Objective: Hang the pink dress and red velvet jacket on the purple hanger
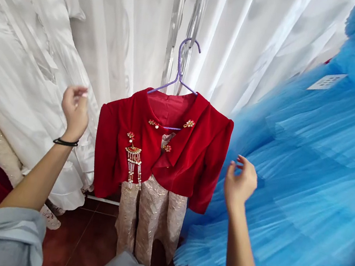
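Note:
A red velvet jacket (207, 161) hangs in front of me on a purple hanger (179, 60), over a shiny pale-gold garment (153, 211). Its collar and front carry small beaded flower fastenings, and a beaded tassel brooch (133, 155) dangles on the left side. My left hand (75, 110) is raised to the left of the jacket, apart from it, fingers loosely bent and holding nothing. To the right of the jacket's sleeve, my right hand (241, 178) hovers with thumb and fingers apart, also holding nothing. A black band circles my left wrist.
White dresses (35, 43) hang on the left, and a full blue tulle dress (301, 173) fills the right, with a white tag (327, 81) on it. Behind are a white curtain (242, 39) and a metal stand (179, 18). Dark red tiles (78, 230) cover the floor.

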`<state>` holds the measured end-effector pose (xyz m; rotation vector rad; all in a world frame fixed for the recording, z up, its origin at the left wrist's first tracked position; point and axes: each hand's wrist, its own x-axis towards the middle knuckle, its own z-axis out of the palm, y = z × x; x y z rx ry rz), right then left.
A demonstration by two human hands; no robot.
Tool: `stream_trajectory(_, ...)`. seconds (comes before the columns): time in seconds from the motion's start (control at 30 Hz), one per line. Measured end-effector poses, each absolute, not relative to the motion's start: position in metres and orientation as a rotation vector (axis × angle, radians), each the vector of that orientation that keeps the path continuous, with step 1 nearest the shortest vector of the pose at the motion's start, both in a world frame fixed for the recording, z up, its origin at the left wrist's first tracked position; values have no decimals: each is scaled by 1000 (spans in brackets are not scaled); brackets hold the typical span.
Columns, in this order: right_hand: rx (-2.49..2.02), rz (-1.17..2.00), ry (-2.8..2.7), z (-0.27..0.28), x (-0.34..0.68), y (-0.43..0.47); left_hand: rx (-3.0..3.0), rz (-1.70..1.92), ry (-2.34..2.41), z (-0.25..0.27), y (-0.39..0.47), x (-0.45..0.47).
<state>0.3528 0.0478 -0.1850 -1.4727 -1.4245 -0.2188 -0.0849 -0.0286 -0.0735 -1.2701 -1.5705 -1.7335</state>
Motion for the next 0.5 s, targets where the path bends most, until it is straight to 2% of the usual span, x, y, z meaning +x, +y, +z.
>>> stream_trajectory(0.1, -1090, -320, -1639, -179, 278, 22, -1690, -1116, -1310, -49, -23, -37)
stream_trajectory(0.2, -1118, -236, -1823, -190, 215, 23, -2004, -442, -1127, -42, -9, 11)
stream_trajectory(0.27, -1177, -167, -1853, -200, 203, 34, -2028, -206, -1155, -44, 2, 24)
stream_trajectory(0.37, -1091, -114, -1723, -201, 216, 34, -2104, -155, -1219, -43, 8, 21)
stream_trajectory(0.5, -815, -37, -1592, -175, 213, -9, -2242, -540, -1231, -25, 1, 26)
